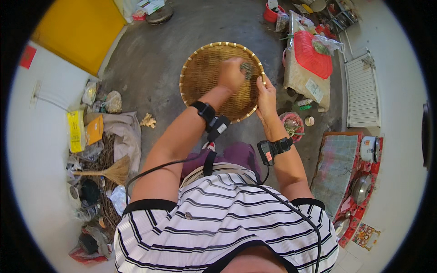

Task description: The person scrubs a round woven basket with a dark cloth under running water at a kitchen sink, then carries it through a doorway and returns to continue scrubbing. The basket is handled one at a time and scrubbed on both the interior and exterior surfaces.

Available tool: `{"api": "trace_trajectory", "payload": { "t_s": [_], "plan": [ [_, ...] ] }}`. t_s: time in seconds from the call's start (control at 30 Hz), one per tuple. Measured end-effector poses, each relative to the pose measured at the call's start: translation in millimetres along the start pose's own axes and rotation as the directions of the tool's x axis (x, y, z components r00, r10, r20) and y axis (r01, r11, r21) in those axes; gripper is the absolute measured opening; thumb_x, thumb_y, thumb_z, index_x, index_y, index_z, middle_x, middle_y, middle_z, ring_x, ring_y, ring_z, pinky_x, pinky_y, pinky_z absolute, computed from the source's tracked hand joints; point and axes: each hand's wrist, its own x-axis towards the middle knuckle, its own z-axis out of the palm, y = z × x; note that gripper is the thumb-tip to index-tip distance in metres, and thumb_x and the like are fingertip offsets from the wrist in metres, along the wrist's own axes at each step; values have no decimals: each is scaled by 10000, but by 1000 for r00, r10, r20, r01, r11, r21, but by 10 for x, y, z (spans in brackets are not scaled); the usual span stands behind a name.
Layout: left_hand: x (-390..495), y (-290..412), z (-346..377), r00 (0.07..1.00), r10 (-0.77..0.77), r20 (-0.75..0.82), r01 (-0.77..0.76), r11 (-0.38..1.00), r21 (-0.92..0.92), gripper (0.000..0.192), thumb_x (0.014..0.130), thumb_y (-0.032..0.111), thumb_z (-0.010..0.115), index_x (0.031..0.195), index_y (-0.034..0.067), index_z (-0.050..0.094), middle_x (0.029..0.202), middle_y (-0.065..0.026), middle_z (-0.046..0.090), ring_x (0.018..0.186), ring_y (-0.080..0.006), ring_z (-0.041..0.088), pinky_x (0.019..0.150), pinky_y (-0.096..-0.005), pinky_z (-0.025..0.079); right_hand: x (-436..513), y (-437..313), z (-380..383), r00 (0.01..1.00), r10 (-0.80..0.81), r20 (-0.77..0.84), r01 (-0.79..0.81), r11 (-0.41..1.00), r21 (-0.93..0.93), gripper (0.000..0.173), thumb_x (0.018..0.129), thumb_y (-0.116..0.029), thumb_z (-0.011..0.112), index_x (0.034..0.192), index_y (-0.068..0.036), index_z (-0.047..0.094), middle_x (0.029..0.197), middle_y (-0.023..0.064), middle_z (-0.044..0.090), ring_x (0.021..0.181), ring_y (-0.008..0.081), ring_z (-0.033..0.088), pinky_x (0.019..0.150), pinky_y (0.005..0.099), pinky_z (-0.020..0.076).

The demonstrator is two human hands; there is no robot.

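Note:
A round, shallow basket (201, 71) of woven bamboo is held up before me, its inside facing me and its rim bound with pale strips. My right hand (267, 97) grips the rim on the right, thumb on the near side and the fingers mostly hidden behind. Inside the basket, my left hand (233, 73) is closed on a greyish scouring pad (247, 70), which lies against the weave at the right. Hand and pad are blurred, so the pad's material is unclear. Black straps with small devices circle both wrists.
At right stand a low table (304, 76) with a red plastic basket (312, 54), a red bin (292, 126), a radiator (363, 90) and a counter (333, 170) with pots. A broom (116, 170), brushwood and bags line the left wall. Ginger (148, 120) lies on the floor.

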Motion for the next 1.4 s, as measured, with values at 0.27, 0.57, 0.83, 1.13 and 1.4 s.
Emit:
{"api": "trace_trajectory", "payload": {
  "t_s": [0.27, 0.57, 0.83, 1.13, 1.4],
  "plan": [
    [1430, -799, 776, 995, -77, 57, 63, 974, 219, 239, 745, 18, 605, 967, 37, 691, 977, -181, 655, 921, -361, 623, 822, -416, 503, 1719, -23, -406, 1000, 11, 17, -12, 997, 74, 309, 1004, -164, 472, 1255, -2, 546, 1112, 53, 632, 948, 125, 609, 818, 271, 503],
    [3186, -1575, 1342, 988, -80, 135, 43, 966, 254, 283, 727, 45, 617, 997, 40, 699, 1013, -171, 663, 916, -351, 635, 820, -396, 516, 3829, -111, -432, 997, 80, 20, -82, 988, 128, 289, 1000, -162, 484, 1226, -2, 565, 1080, 16, 628, 933, 93, 579, 811, 250, 478],
    [4725, -2595, 1710, 985, -73, 156, 36, 973, 230, 233, 698, 41, 626, 919, 13, 697, 947, -169, 667, 906, -336, 640, 815, -387, 511, 5687, -66, -208, 997, -29, 74, 24, 997, 69, 303, 993, -146, 496, 1239, 16, 565, 1089, 21, 628, 937, 77, 566, 826, 232, 454],
    [6429, -3642, 2071, 993, -79, 82, 71, 993, 96, 212, 720, 35, 619, 911, 31, 710, 946, -161, 683, 921, -349, 639, 840, -415, 507, 7579, -88, 146, 997, -28, -66, 29, 999, 17, 299, 990, -147, 502, 1235, 12, 566, 1069, 22, 629, 919, 84, 567, 815, 242, 455],
    [7721, -4397, 2570, 983, -52, 177, 10, 973, 232, 196, 706, 17, 642, 895, 24, 693, 935, -169, 649, 915, -348, 631, 846, -411, 500, 9076, -66, 9, 992, -109, -62, 112, 993, 45, 281, 982, -151, 523, 1217, -6, 577, 1069, 9, 633, 928, 81, 572, 828, 241, 452]
  ]
}}
